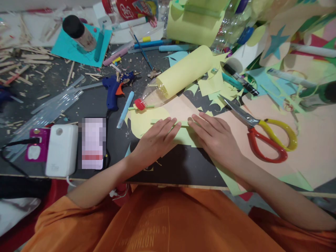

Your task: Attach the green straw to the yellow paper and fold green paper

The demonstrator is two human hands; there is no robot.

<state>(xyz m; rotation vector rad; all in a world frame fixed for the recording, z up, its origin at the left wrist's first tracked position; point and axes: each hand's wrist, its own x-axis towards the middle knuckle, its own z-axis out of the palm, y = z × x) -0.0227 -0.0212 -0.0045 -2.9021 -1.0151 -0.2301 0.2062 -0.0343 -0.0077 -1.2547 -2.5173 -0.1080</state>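
Observation:
My left hand (pixel 159 134) and my right hand (pixel 214 133) lie palms down, side by side, with fingers stretched out. Their fingertips press on a narrow green paper strip (pixel 184 123), which may be folded or rolled; I cannot tell which. Pale pink and yellow-green paper lies beneath it. Just beyond the hands rests a clear plastic bottle (pixel 154 91) on its side, with a red cap (pixel 139 104) and a yellow paper sleeve (pixel 187 71) around its body. Scissors (pixel 253 124) with one red and one yellow handle lie to the right of my right hand, blades slightly apart.
A blue glue gun (pixel 112 89) and a light-blue marker (pixel 125 109) lie left of the bottle. Clear glue sticks (pixel 52 112), a white power bank (pixel 62 149) and a phone (pixel 93 143) are at the left. Paper scraps (pixel 214 84) and pens crowd the right and back.

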